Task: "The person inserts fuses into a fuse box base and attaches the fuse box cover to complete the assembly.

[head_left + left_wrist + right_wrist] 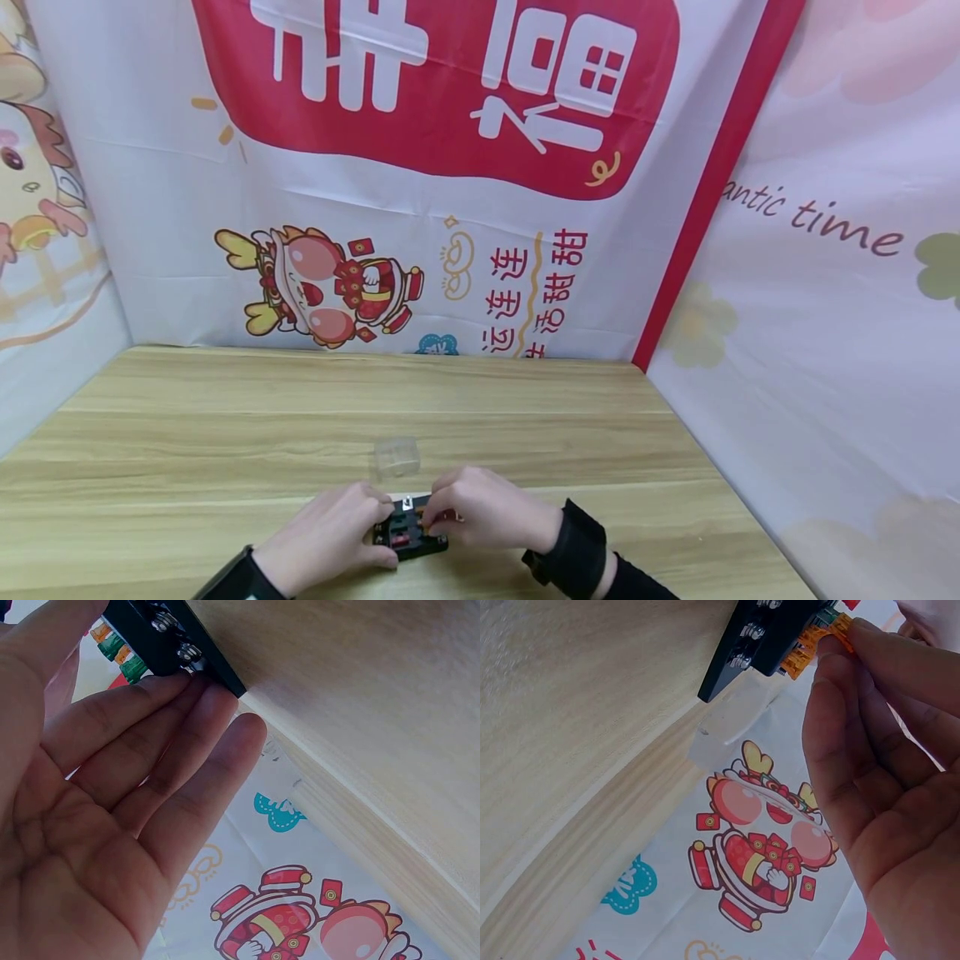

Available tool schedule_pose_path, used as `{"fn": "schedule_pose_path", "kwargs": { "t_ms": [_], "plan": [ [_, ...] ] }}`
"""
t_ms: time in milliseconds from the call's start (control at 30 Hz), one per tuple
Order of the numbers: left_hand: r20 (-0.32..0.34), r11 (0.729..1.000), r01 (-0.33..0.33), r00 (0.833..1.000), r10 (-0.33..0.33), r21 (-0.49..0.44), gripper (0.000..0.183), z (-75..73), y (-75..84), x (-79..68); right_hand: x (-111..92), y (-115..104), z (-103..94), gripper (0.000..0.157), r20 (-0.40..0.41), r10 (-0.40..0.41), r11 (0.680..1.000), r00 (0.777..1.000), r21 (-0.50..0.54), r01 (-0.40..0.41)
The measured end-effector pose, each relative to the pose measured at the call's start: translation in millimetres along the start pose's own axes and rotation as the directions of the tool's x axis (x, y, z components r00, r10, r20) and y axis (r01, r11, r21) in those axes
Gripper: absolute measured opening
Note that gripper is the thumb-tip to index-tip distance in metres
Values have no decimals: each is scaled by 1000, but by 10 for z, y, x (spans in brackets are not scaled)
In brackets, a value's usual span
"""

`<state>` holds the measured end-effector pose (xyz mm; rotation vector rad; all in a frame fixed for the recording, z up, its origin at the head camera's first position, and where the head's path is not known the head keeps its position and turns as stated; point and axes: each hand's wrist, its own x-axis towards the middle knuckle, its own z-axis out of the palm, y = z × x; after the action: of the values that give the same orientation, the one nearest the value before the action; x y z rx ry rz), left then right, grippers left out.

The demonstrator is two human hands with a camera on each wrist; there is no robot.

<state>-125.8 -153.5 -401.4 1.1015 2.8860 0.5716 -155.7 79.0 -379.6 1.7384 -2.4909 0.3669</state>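
A small black board (423, 547) with orange, green and red pieces lies near the table's front, between both hands. My left hand (330, 525) holds its left side, thumb at the near edge and fingers at the far side. In the left wrist view, the fingertips touch the black board (139, 637) beside shiny round metal parts (189, 652). My right hand (487, 507) is over the right side. Thumb and index finger pinch an orange piece (841, 628) in the right wrist view, close to other orange pieces (799, 660). Fingers hide part of the board.
A clear plastic box (397, 457) sits on the wooden table (225, 433) just beyond the board. Printed cloths hang at the back (172, 250) and along the right side (795, 350), meeting the table's edges.
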Motion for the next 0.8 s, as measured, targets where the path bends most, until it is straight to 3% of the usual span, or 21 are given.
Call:
{"fn": "schedule_pose_path", "kwargs": {
  "t_ms": [467,800],
  "plan": [
    [1,1000,-3,1000,3,3,31,6,-6,4,16,-41,38,5,38,26,1000,999,1,-26],
    [8,1000,-1,1000,1,-7,30,-1,8,7,-2,-43,85,5,-21,8,998,1000,-65,-9]
  ]
}}
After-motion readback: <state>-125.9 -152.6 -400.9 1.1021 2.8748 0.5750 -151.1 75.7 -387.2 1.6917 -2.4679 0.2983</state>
